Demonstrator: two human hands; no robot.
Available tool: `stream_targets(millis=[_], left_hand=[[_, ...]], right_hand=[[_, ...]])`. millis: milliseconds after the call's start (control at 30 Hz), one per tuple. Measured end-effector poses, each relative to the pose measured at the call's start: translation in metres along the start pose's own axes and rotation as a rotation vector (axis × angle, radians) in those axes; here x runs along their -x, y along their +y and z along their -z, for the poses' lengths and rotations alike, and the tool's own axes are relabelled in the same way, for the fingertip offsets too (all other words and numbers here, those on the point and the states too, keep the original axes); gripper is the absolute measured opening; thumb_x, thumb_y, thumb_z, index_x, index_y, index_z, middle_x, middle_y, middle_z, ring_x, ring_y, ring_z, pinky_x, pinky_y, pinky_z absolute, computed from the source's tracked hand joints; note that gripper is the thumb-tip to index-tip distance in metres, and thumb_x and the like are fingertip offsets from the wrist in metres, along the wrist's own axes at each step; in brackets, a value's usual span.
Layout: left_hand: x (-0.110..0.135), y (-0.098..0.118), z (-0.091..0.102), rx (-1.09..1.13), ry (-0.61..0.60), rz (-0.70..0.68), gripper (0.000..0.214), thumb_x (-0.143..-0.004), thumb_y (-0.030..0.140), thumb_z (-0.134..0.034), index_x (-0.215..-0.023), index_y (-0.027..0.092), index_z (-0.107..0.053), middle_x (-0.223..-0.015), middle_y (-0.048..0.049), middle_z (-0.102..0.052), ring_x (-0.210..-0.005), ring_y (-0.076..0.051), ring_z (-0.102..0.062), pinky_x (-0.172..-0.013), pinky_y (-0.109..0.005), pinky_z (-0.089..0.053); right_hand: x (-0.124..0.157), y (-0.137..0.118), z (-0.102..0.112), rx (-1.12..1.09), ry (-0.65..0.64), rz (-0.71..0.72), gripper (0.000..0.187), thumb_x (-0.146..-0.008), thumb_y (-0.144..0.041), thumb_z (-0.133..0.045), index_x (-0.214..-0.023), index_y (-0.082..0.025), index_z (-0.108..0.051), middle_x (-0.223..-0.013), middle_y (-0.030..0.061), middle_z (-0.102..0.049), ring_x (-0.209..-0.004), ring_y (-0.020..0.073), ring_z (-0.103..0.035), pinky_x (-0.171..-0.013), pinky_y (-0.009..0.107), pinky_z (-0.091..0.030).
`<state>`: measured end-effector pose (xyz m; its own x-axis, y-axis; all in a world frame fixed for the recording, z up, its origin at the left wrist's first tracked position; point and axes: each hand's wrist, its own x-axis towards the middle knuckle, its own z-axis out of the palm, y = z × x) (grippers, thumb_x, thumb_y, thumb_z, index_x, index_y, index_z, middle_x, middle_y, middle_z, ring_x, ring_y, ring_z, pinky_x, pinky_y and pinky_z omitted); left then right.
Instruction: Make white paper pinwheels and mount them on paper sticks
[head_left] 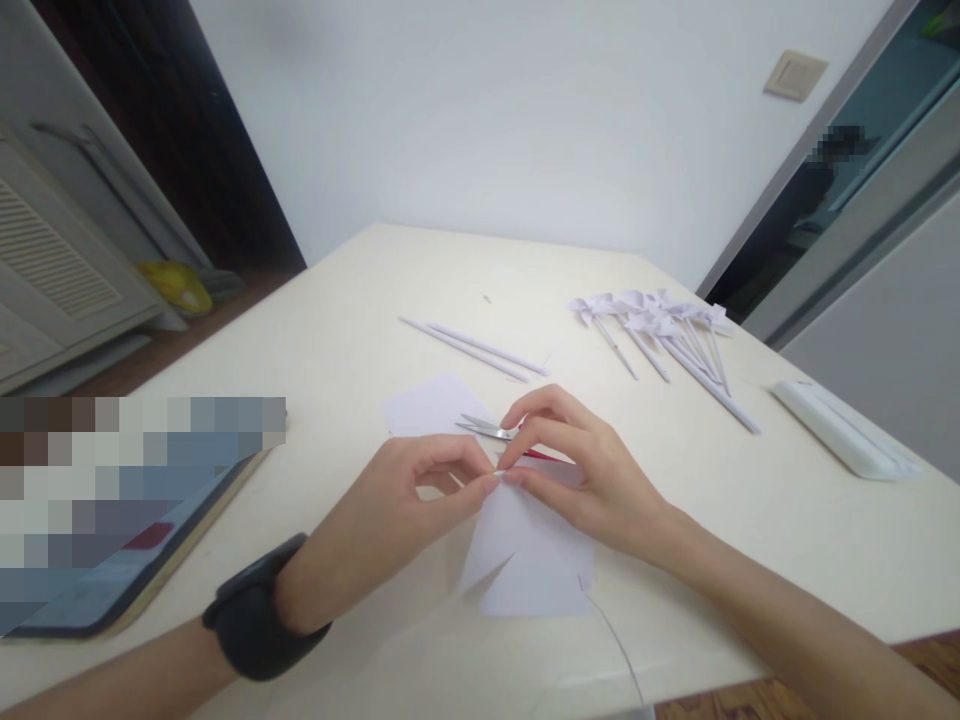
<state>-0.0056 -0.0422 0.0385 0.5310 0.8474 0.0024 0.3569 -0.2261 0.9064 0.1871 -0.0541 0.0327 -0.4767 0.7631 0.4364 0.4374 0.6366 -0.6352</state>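
A white square of paper (532,560) with cuts from its corners lies on the cream table (337,330) in front of me. My left hand (397,510) and my right hand (577,470) meet above its upper edge, fingertips pinched together on a folded corner of the paper. Small scissors (487,430) with red handles lie just behind my fingers, partly hidden by my right hand. Another white sheet (431,405) lies under the scissors. A black band wraps my left wrist.
Two thin white paper sticks (472,348) lie farther back. Several finished white paper pinwheels on sticks (660,330) lie at the back right. A white long box (840,428) sits at the right edge. A tablet (112,570) lies at the left.
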Motion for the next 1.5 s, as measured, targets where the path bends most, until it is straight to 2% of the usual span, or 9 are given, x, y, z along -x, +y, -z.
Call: stream_targets(millis=[167,233,500,633,767,1000,1200,1333,1500], left_hand=[[0.004,0.006,-0.001,-0.185,0.041,-0.063,0.015,-0.080,0.021,-0.054,-0.069,0.019,-0.064,-0.070,0.0000,-0.066,-0.067,-0.016,-0.059,-0.063,-0.024,-0.044],[0.004,0.004,-0.001,-0.150,0.044,-0.067,0.016,-0.081,0.021,-0.055,-0.070,0.019,-0.066,-0.071,0.0002,-0.067,-0.068,-0.015,-0.059,-0.065,-0.023,-0.044],[-0.003,-0.013,0.001,0.580,-0.170,0.236,0.012,-0.082,0.027,-0.060,-0.083,0.020,-0.069,-0.082,-0.0005,-0.068,-0.078,-0.015,-0.059,-0.071,-0.023,-0.045],[-0.001,-0.016,0.001,0.731,-0.208,0.272,0.012,-0.083,0.025,-0.059,-0.082,0.018,-0.069,-0.080,-0.0006,-0.067,-0.081,-0.015,-0.060,-0.073,-0.023,-0.044],[0.000,-0.014,0.001,0.774,-0.241,0.275,0.018,-0.086,0.026,-0.056,-0.080,0.015,-0.069,-0.083,-0.0032,-0.069,-0.080,-0.014,-0.060,-0.073,-0.023,-0.045],[-0.002,-0.019,-0.002,0.751,-0.223,0.248,0.005,-0.078,0.019,-0.065,-0.073,0.019,-0.068,-0.080,0.0002,-0.068,-0.076,-0.014,-0.060,-0.070,-0.024,-0.043],[-0.002,-0.017,-0.003,0.549,-0.113,0.090,0.013,-0.078,0.018,-0.066,-0.064,0.019,-0.064,-0.068,0.0046,-0.061,-0.071,-0.008,-0.053,-0.067,-0.018,-0.039],[0.000,-0.016,-0.001,0.503,-0.061,0.044,0.013,-0.081,0.022,-0.062,-0.068,0.019,-0.061,-0.069,0.0045,-0.054,-0.069,-0.009,-0.049,-0.063,-0.018,-0.036],[0.000,-0.017,0.003,0.505,0.067,0.006,0.012,-0.084,0.024,-0.058,-0.073,0.020,-0.058,-0.079,0.0017,-0.056,-0.078,-0.012,-0.050,-0.069,-0.021,-0.038]], right_hand=[[0.000,-0.002,0.000,-0.082,-0.017,-0.063,0.009,-0.080,-0.011,-0.060,-0.081,-0.019,-0.061,-0.103,0.0037,-0.052,-0.099,0.0144,-0.052,-0.083,0.028,-0.047],[-0.001,-0.003,0.001,-0.110,-0.015,-0.086,0.009,-0.080,-0.011,-0.060,-0.080,-0.019,-0.060,-0.102,0.0032,-0.052,-0.098,0.0142,-0.053,-0.082,0.028,-0.047],[-0.002,-0.004,0.003,-0.174,0.024,-0.093,0.007,-0.080,-0.011,-0.060,-0.083,-0.017,-0.060,-0.100,0.0039,-0.051,-0.094,0.0132,-0.053,-0.084,0.028,-0.046],[-0.001,-0.007,0.000,-0.183,0.025,-0.064,0.008,-0.080,-0.009,-0.060,-0.084,-0.016,-0.060,-0.098,0.0040,-0.052,-0.092,0.0126,-0.053,-0.084,0.027,-0.045],[0.000,-0.010,0.000,-0.201,0.045,-0.036,0.005,-0.081,-0.010,-0.060,-0.084,-0.015,-0.059,-0.098,0.0044,-0.052,-0.092,0.0122,-0.052,-0.083,0.026,-0.044],[0.001,-0.012,-0.004,-0.239,0.039,-0.062,0.014,-0.080,-0.013,-0.061,-0.090,-0.015,-0.051,-0.096,0.0041,-0.054,-0.090,0.0134,-0.052,-0.081,0.029,-0.046],[0.004,-0.012,-0.010,-0.194,0.053,-0.057,0.018,-0.077,-0.009,-0.059,-0.090,-0.016,-0.049,-0.095,0.0043,-0.054,-0.089,0.0145,-0.052,-0.079,0.029,-0.046],[0.003,-0.007,-0.006,-0.181,0.080,-0.045,0.015,-0.079,-0.009,-0.056,-0.091,-0.017,-0.049,-0.095,0.0041,-0.054,-0.089,0.0142,-0.052,-0.080,0.029,-0.045],[-0.001,-0.001,0.004,-0.228,0.123,-0.182,0.009,-0.085,-0.015,-0.051,-0.093,-0.019,-0.050,-0.096,0.0028,-0.053,-0.089,0.0131,-0.053,-0.079,0.028,-0.045]])
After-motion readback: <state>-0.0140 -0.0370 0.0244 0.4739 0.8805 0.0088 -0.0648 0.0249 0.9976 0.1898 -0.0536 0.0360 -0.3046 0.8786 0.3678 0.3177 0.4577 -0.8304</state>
